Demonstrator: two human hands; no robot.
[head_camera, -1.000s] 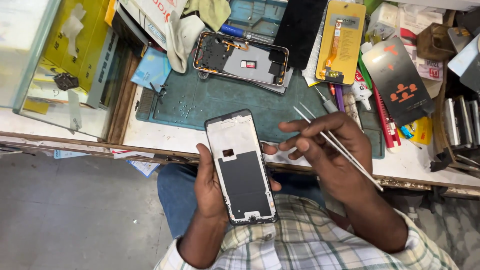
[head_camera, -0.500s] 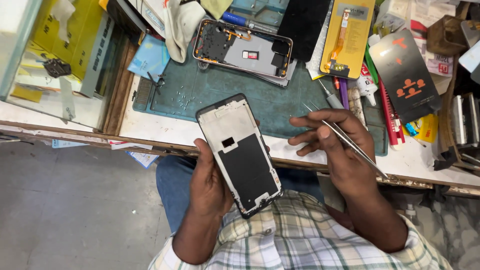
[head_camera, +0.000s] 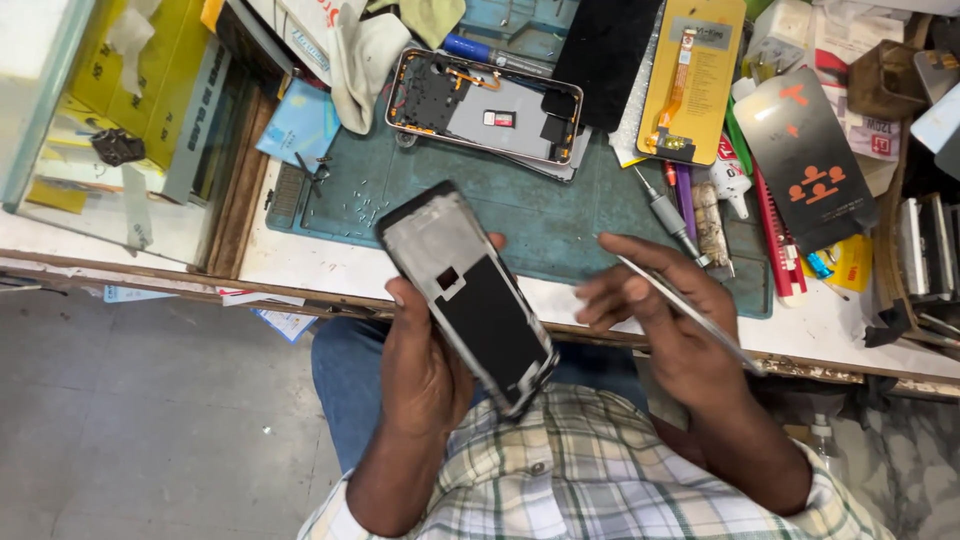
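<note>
Over the counter edge: your two hands work above your lap, in front of the green mat (head_camera: 560, 215).
Left hand (head_camera: 425, 365): your fingers (head_camera: 398, 296) are curled shut around the phone frame (head_camera: 468, 296), thumb on its near long edge, other fingertips showing at the far edge.
Phone frame: dark, open-faced, grey plate in the upper half, black panel in the lower; tilted, top end over the counter (head_camera: 330, 265), bottom end over your checked shirt (head_camera: 590, 480).
Right hand (head_camera: 665, 320): your fingers are loosely bent and pinched on the metal tweezers (head_camera: 690, 315), which lie slanted across the hand, tips pointing up-left toward the mat.
Gap: tweezers and phone frame are apart, not touching.
Behind the frame: an opened phone body (head_camera: 490, 105) lies on the mat, a black panel (head_camera: 610, 55) and a yellow parts card (head_camera: 692, 80) just beside it.
Right of the mat: screwdriver (head_camera: 668, 215), a dark card with orange marks (head_camera: 805, 160), assorted small tools.
Left of the mat: a blue card (head_camera: 300, 125), a white cloth (head_camera: 360, 60).
</note>
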